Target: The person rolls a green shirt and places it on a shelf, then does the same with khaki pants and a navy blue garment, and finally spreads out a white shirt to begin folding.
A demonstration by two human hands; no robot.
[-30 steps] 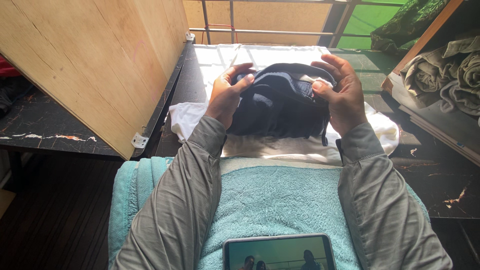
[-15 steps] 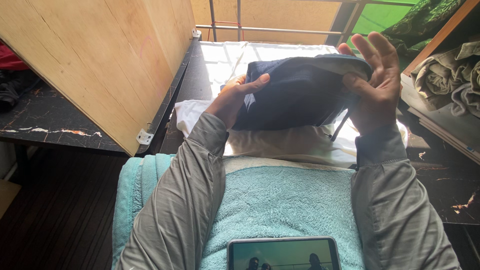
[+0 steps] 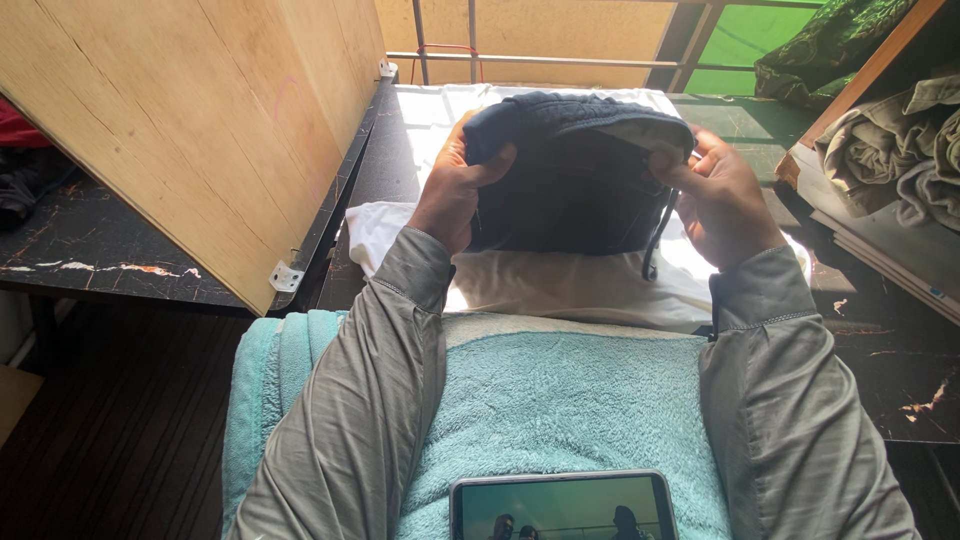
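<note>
A dark navy garment [image 3: 575, 180] with an elastic waistband and a hanging drawstring is held up over a white cloth [image 3: 560, 280]. My left hand [image 3: 452, 185] grips its left edge, thumb over the waistband. My right hand [image 3: 722, 195] pinches the right end of the waistband near the drawstring. Both forearms wear grey sleeves. The garment's lower part rests on the white cloth.
A teal towel [image 3: 560, 400] lies in front of me with a phone [image 3: 560, 505] on it, screen lit. A tall plywood panel [image 3: 200, 120] stands at the left. Rolled grey-green cloths [image 3: 890, 140] sit on a shelf at right. The dark table [image 3: 890, 350] is scratched.
My right hand was open behind the raised garment; it has closed on the waistband's right end. The garment has turned so its waistband edge faces up between both hands.
</note>
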